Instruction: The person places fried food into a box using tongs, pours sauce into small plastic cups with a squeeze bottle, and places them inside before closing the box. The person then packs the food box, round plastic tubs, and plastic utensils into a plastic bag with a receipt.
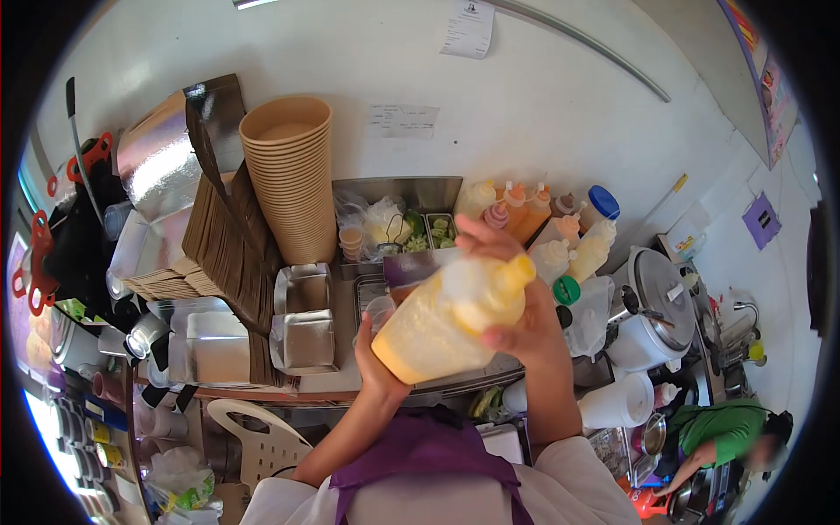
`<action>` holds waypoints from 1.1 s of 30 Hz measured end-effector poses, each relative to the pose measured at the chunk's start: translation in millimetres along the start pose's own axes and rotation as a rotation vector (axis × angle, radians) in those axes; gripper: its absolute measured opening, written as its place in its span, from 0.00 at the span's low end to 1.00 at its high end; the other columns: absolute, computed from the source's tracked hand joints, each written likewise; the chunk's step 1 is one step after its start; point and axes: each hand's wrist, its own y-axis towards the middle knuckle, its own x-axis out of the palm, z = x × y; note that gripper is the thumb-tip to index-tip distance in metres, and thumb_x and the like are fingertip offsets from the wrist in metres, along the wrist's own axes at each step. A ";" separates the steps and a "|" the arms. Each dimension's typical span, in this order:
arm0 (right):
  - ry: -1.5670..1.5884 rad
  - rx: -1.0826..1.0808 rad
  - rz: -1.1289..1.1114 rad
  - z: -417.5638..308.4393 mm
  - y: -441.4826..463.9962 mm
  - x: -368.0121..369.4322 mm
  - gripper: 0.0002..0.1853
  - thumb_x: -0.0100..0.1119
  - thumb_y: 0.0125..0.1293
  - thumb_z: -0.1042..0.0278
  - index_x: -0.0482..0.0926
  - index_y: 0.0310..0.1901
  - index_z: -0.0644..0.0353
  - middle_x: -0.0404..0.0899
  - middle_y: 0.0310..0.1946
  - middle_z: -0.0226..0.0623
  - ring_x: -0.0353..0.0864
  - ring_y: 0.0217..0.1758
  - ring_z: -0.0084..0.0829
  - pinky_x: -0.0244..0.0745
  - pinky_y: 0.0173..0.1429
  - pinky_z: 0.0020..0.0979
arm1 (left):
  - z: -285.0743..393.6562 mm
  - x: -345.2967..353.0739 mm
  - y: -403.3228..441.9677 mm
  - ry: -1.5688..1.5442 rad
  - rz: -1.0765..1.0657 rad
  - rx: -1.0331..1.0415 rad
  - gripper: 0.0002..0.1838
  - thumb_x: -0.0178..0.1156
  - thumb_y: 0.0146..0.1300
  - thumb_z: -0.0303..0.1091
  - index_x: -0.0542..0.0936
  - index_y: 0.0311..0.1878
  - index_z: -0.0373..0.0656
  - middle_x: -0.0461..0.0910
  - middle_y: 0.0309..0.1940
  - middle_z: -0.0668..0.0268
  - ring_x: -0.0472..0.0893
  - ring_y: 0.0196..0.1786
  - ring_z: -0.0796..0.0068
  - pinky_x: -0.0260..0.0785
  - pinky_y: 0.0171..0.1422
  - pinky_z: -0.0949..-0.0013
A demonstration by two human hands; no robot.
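Tilted above the front of the bench (328, 383), the yellow-capped squeeze bottle (433, 328) could slip if the left hand (378, 366), gripping its base, loosens, because the right hand (531, 325) spreads around its nozzle end, its hold unclear.

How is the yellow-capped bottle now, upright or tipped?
Tipped: the bottle slants, its yellow cap by the right hand, its base at the left hand.
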 end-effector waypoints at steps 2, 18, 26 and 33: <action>0.042 0.118 0.280 -5.4 -5.1 15.8 0.40 0.75 0.50 0.62 0.64 0.63 0.61 0.66 0.61 0.41 0.66 0.63 0.30 0.62 0.66 0.33 | -0.5 0.7 3.3 -0.024 0.032 0.045 0.35 0.39 0.68 0.62 0.61 0.67 0.44 0.72 0.60 0.56 0.73 0.62 0.56 0.64 0.67 0.52; 0.227 0.232 0.154 -1.0 -9.9 4.7 0.40 0.76 0.43 0.58 0.72 0.59 0.67 0.62 0.66 0.45 0.65 0.67 0.34 0.60 0.69 0.35 | -3.1 -4.5 19.6 0.025 -0.042 -0.089 0.34 0.36 0.69 0.61 0.66 0.65 0.43 0.71 0.61 0.56 0.73 0.62 0.55 0.65 0.66 0.50; -0.024 0.164 0.311 4.3 -18.5 19.9 0.35 0.72 0.52 0.62 0.68 0.61 0.64 0.59 0.66 0.40 0.63 0.67 0.34 0.60 0.68 0.35 | -14.1 12.9 12.1 0.100 -0.085 0.058 0.33 0.35 0.69 0.61 0.65 0.63 0.43 0.72 0.60 0.56 0.73 0.62 0.56 0.64 0.67 0.54; 0.092 0.087 0.611 61.2 -63.9 62.4 0.47 0.73 0.52 0.51 0.57 0.66 0.66 0.65 0.61 0.42 0.66 0.65 0.34 0.62 0.67 0.34 | -6.4 12.0 19.7 0.085 0.074 0.278 0.33 0.34 0.71 0.61 0.66 0.63 0.42 0.72 0.58 0.56 0.73 0.61 0.59 0.64 0.66 0.57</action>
